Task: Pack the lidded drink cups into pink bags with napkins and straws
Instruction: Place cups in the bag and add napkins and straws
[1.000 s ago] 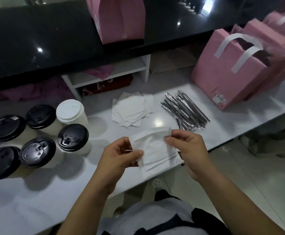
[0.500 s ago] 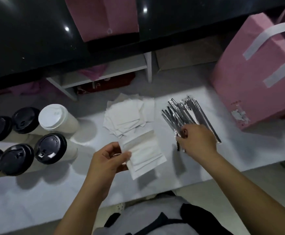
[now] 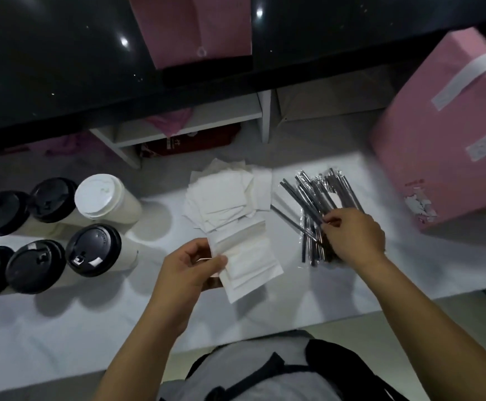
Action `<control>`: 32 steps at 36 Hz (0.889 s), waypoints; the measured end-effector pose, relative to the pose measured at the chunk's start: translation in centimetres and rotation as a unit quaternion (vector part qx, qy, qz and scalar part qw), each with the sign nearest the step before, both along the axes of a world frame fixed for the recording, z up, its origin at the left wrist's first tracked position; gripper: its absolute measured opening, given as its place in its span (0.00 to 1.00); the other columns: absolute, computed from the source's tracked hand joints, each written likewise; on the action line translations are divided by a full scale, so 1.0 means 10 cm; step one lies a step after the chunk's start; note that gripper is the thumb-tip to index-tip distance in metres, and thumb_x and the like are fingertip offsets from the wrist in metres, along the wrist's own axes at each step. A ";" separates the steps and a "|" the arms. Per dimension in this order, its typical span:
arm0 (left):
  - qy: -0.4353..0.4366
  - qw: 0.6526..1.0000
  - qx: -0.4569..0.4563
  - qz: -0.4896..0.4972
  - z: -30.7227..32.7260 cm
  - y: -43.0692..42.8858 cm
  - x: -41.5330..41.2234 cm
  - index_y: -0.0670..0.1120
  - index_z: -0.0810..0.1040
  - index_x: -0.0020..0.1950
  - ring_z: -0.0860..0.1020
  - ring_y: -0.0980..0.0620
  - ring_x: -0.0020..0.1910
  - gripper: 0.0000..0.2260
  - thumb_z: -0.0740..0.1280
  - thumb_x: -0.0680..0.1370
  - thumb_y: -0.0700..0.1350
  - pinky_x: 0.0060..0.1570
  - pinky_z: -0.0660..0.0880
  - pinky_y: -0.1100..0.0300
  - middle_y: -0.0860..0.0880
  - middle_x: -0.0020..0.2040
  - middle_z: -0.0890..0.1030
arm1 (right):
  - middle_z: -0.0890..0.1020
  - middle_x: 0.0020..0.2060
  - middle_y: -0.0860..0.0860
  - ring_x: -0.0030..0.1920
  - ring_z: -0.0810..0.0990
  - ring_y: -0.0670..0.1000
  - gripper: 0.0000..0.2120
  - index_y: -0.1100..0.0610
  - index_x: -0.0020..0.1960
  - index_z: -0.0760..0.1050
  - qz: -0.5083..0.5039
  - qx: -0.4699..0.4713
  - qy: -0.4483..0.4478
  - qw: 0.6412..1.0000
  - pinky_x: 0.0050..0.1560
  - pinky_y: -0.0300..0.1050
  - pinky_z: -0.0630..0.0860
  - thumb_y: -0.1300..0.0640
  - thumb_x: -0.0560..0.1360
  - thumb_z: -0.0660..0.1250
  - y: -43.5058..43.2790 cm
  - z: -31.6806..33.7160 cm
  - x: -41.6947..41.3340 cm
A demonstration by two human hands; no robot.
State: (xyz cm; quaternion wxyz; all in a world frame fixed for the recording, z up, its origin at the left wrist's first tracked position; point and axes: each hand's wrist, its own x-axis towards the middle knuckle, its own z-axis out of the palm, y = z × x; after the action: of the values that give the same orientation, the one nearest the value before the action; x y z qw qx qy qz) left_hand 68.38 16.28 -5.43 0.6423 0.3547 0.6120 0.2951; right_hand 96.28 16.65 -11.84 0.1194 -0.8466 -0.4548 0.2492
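My left hand point(image 3: 188, 270) grips a small stack of white napkins point(image 3: 247, 261) above the white table point(image 3: 62, 328). A loose pile of more napkins point(image 3: 224, 198) lies just behind it. My right hand point(image 3: 354, 235) is on the heap of wrapped black straws point(image 3: 317, 198), its fingers pinching some of them. Several lidded cups stand at the left: one with a white lid point(image 3: 100, 195), the others with black lids point(image 3: 92, 250). A pink bag point(image 3: 444, 134) with white handles stands at the right.
A second pink bag point(image 3: 195, 27) sits on the black counter point(image 3: 47, 68) at the back. Under that counter is a white shelf point(image 3: 207, 120) with pink and red items. The table's front edge runs close to my body.
My right hand let go of the napkin stack and moved right onto the straws, where it now pinches some. My left hand keeps the napkins. The view shifted left and closer.
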 end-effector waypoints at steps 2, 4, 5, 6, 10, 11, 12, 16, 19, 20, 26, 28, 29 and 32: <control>-0.008 1.000 0.007 -0.002 0.02 0.04 -0.04 0.41 0.82 0.55 0.85 0.46 0.48 0.10 0.68 0.76 0.32 0.41 0.81 0.56 0.45 0.49 0.86 | 0.86 0.48 0.48 0.48 0.81 0.56 0.07 0.49 0.51 0.84 -0.022 0.006 0.008 1.000 0.45 0.44 0.73 0.55 0.75 0.69 -0.03 0.04 0.00; -0.018 1.000 0.011 -0.002 0.04 0.08 -0.08 0.41 0.82 0.54 0.85 0.46 0.47 0.10 0.68 0.76 0.31 0.41 0.81 0.55 0.45 0.49 0.86 | 0.85 0.46 0.48 0.46 0.80 0.56 0.05 0.48 0.46 0.83 -0.048 0.012 0.024 0.998 0.44 0.46 0.75 0.56 0.74 0.70 -0.06 0.07 -0.01; -0.025 1.000 0.011 -0.003 0.04 0.11 -0.09 0.41 0.82 0.54 0.85 0.46 0.47 0.10 0.68 0.76 0.31 0.41 0.81 0.55 0.45 0.49 0.86 | 0.85 0.46 0.48 0.45 0.80 0.55 0.04 0.48 0.44 0.83 -0.061 0.016 0.032 0.998 0.44 0.46 0.76 0.56 0.73 0.71 -0.07 0.09 -0.02; -0.030 0.999 0.012 -0.005 0.05 0.13 -0.10 0.40 0.82 0.54 0.85 0.46 0.47 0.10 0.69 0.76 0.31 0.41 0.81 0.54 0.45 0.49 0.86 | 0.85 0.45 0.48 0.45 0.80 0.54 0.04 0.47 0.43 0.82 -0.073 0.021 0.041 0.996 0.44 0.46 0.76 0.56 0.73 0.72 -0.09 0.10 -0.03; -0.041 0.999 0.016 -0.026 0.07 0.16 -0.18 0.41 0.82 0.55 0.85 0.46 0.47 0.10 0.69 0.76 0.32 0.43 0.81 0.52 0.46 0.48 0.86 | 0.84 0.38 0.48 0.43 0.81 0.55 0.11 0.46 0.35 0.77 -0.126 0.040 0.077 0.988 0.47 0.50 0.79 0.59 0.71 0.73 -0.18 0.12 -0.06; -0.045 0.998 0.016 -0.029 0.07 0.16 -0.21 0.41 0.82 0.55 0.85 0.46 0.47 0.10 0.69 0.76 0.32 0.42 0.81 0.53 0.46 0.48 0.86 | 0.84 0.38 0.48 0.43 0.81 0.55 0.12 0.46 0.34 0.76 -0.134 0.043 0.077 0.987 0.47 0.50 0.79 0.59 0.71 0.73 -0.22 0.13 -0.08; -0.051 0.998 0.017 -0.031 0.08 0.16 -0.23 0.40 0.82 0.55 0.85 0.46 0.47 0.10 0.69 0.76 0.32 0.42 0.81 0.53 0.45 0.48 0.86 | 0.84 0.38 0.49 0.42 0.82 0.56 0.12 0.46 0.35 0.76 -0.141 0.047 0.075 0.986 0.47 0.50 0.79 0.59 0.72 0.73 -0.25 0.13 -0.09; -0.071 0.997 0.018 -0.036 0.09 0.15 -0.35 0.40 0.82 0.54 0.84 0.47 0.47 0.10 0.68 0.76 0.31 0.41 0.81 0.54 0.44 0.49 0.86 | 0.84 0.38 0.51 0.40 0.82 0.57 0.08 0.51 0.39 0.78 -0.168 0.069 0.117 0.976 0.43 0.49 0.79 0.61 0.73 0.73 -0.36 0.12 -0.17; -0.085 0.995 0.015 -0.040 0.09 0.14 -0.44 0.41 0.82 0.55 0.85 0.47 0.48 0.11 0.68 0.76 0.31 0.42 0.81 0.53 0.45 0.51 0.86 | 0.83 0.37 0.57 0.38 0.82 0.58 0.06 0.59 0.41 0.78 -0.205 0.114 0.257 0.938 0.35 0.47 0.76 0.67 0.73 0.73 -0.41 0.18 -0.28; -0.087 0.995 0.013 -0.043 0.09 0.14 -0.47 0.42 0.82 0.56 0.85 0.47 0.49 0.11 0.68 0.76 0.31 0.43 0.81 0.54 0.45 0.51 0.86 | 0.82 0.36 0.59 0.36 0.82 0.57 0.06 0.61 0.42 0.78 -0.210 0.121 0.309 0.920 0.33 0.45 0.74 0.69 0.73 0.72 -0.42 0.24 -0.34; -0.096 0.994 -0.011 -0.057 0.06 0.10 -0.63 0.43 0.84 0.55 0.84 0.47 0.49 0.12 0.64 0.77 0.32 0.44 0.80 0.53 0.46 0.51 0.86 | 0.81 0.35 0.57 0.35 0.81 0.53 0.04 0.66 0.45 0.79 -0.175 0.151 0.529 0.816 0.37 0.41 0.80 0.72 0.72 0.69 -0.50 0.67 -0.84; -0.095 0.993 -0.014 -0.062 0.06 0.10 -0.68 0.42 0.84 0.52 0.84 0.48 0.47 0.12 0.64 0.77 0.32 0.46 0.80 0.50 0.45 0.50 0.86 | 0.82 0.34 0.57 0.33 0.82 0.52 0.05 0.67 0.44 0.80 -0.139 0.156 0.541 0.814 0.37 0.39 0.79 0.73 0.71 0.69 -0.54 0.81 -1.01; -0.096 0.993 -0.015 -0.063 0.06 0.10 -0.69 0.42 0.84 0.51 0.84 0.49 0.45 0.12 0.63 0.77 0.32 0.46 0.81 0.49 0.45 0.48 0.86 | 0.82 0.33 0.57 0.33 0.82 0.52 0.05 0.67 0.44 0.80 -0.112 0.152 0.538 0.822 0.37 0.39 0.79 0.73 0.70 0.69 -0.56 0.88 -1.10; -0.115 0.991 -0.016 -0.071 0.09 0.09 -0.75 0.41 0.84 0.48 0.83 0.48 0.42 0.11 0.63 0.77 0.31 0.42 0.80 0.51 0.45 0.44 0.86 | 0.83 0.33 0.59 0.33 0.82 0.52 0.05 0.68 0.44 0.81 -0.039 0.126 0.502 0.855 0.36 0.37 0.78 0.74 0.69 0.71 -0.59 1.03 -1.31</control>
State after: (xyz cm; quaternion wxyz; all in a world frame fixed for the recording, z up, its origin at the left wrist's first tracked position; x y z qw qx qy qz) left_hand 60.91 17.16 -4.51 0.7335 0.3511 0.5114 0.2779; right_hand 83.14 10.77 -1.52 0.4469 -0.6013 -0.3277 0.5757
